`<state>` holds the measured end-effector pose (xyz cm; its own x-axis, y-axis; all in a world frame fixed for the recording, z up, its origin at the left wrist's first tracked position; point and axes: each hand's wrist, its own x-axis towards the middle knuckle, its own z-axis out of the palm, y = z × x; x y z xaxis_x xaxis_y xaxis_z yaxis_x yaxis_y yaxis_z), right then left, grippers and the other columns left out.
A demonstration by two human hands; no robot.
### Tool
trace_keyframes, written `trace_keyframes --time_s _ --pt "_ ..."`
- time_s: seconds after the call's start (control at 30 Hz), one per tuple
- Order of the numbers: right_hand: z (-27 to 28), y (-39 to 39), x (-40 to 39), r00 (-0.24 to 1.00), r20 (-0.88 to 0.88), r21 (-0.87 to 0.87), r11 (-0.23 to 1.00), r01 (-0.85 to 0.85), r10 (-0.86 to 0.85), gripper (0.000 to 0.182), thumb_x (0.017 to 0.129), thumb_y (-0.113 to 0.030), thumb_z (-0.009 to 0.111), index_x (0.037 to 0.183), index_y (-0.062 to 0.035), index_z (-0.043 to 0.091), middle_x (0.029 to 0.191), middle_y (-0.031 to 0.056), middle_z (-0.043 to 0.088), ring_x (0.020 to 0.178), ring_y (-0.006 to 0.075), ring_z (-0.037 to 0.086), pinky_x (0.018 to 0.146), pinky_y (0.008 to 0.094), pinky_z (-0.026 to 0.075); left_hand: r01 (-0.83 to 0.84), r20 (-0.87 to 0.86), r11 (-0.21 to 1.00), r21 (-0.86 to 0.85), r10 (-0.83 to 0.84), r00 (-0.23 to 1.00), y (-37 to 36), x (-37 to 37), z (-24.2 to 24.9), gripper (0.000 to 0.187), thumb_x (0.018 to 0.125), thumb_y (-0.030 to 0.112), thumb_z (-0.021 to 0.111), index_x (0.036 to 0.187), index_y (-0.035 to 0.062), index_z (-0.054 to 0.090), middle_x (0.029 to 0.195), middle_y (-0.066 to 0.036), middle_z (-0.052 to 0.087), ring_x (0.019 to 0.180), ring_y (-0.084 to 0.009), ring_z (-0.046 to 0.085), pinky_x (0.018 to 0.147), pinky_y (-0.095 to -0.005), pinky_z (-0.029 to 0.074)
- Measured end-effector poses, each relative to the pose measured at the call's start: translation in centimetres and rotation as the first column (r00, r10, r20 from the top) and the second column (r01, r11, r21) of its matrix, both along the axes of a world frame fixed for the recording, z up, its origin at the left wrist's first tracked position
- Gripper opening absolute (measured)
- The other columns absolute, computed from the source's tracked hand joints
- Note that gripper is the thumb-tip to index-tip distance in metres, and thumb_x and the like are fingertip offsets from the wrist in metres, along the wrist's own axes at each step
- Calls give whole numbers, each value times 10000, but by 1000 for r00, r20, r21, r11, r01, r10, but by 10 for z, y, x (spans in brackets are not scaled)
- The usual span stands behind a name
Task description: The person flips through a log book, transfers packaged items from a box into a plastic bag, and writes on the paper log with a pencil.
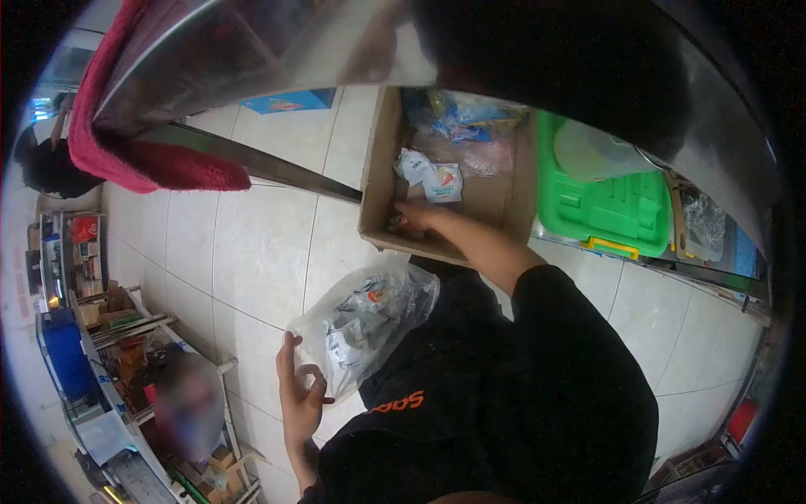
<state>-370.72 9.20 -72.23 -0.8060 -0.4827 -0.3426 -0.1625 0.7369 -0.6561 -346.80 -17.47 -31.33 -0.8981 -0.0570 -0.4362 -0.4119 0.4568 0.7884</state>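
Note:
My left hand [302, 386] grips the edge of a clear plastic bag [369, 315], its fingers closed on the film. Inside the bag lie several white printed packets [353, 336]. My right hand [411, 218] reaches into the near left corner of an open cardboard box [382, 151]; its fingers are bent and partly hidden, and whatever they hold is too small to make out. Beyond that hand, white packets [443, 182] rest on the box floor. Crumpled clear and coloured wrappers [478, 126] fill the far part of the box.
Right of the box is a green plastic lid [604, 210] with a yellow latch. A metal edge [504, 50] crosses above, with a red towel [168, 164] hanging at left. A blue box [290, 102] stands on the tiled floor [260, 244]. Stocked shelves [126, 386] line the lower left.

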Motion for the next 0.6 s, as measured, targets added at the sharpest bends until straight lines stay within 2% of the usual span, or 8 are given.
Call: trace_keyframes --time_s 0.13,0.23,0.3,0.33,0.43,0.47,0.57,0.6 --pt "7 23 -29 997 -25 65 995 -71 73 590 860 -434 696 1302 -54 610 1155 228 698 1102 373 669 902 481 528 -37 20 999 -11 37 999 1 -3 0 944 781 -135 519 1628 186 255 1517 -135 366 957 -159 587 567 -238 612" --pt "14 63 -47 974 212 -206 978 -31 75 623 859 -420 674 1368 -77 569 1158 247 689 1091 376 672 900 473 527 -53 11 999 -3 53 999 0 -8 0 939 778 -141 518 1624 178 262 1527 -141 366 951 -159 590 568 -235 611" --pt "46 90 -41 924 263 -129 939 319 -278 792 824 -428 714 1506 -122 451 1155 253 690 1117 371 669 935 439 524 -57 5 998 -14 57 998 1 -9 2 908 778 -93 541 1615 166 303 1533 -128 386 883 -111 568 564 -220 577" --pt "42 96 -37 924 264 -128 939 319 -278 792 824 -428 714 1506 -122 451 1155 253 690 1117 371 669 935 439 524 -57 6 998 -14 57 998 0 -9 2 908 778 -93 541 1615 166 303 1533 -128 386 883 -111 568 564 -220 577" --pt "23 107 -16 911 31 241 887 393 -412 1043 768 -425 798 1621 -185 249 1271 254 646 1228 383 615 1009 429 499 -19 -17 1000 -2 19 1000 -2 -10 -2 914 777 -97 535 1620 159 287 1531 -132 386 889 -116 567 565 -220 578" --pt "12 100 4 916 -141 317 859 402 -376 1123 745 -403 827 1636 -202 173 1331 259 606 1278 404 572 1034 441 489 1 -30 1000 8 -1 1000 -5 -10 -4 922 775 -101 532 1622 160 279 1532 -133 383 890 -119 567 564 -221 580" --pt "44 90 20 907 -179 255 873 417 -381 1078 727 -226 882 1609 -153 267 1441 274 497 1302 448 527 1082 511 460 7 -47 1000 18 -6 999 -9 -7 -5 940 766 -110 528 1626 162 265 1533 -130 377 897 -125 565 566 -225 584" --pt "43 91 11 906 -155 243 874 421 -393 924 744 -218 853 1536 -133 384 1356 274 563 1243 445 572 1043 516 487 -4 -47 1000 23 5 999 -9 -5 -5 949 760 -114 528 1628 162 259 1534 -127 374 903 -127 563 569 -228 587"
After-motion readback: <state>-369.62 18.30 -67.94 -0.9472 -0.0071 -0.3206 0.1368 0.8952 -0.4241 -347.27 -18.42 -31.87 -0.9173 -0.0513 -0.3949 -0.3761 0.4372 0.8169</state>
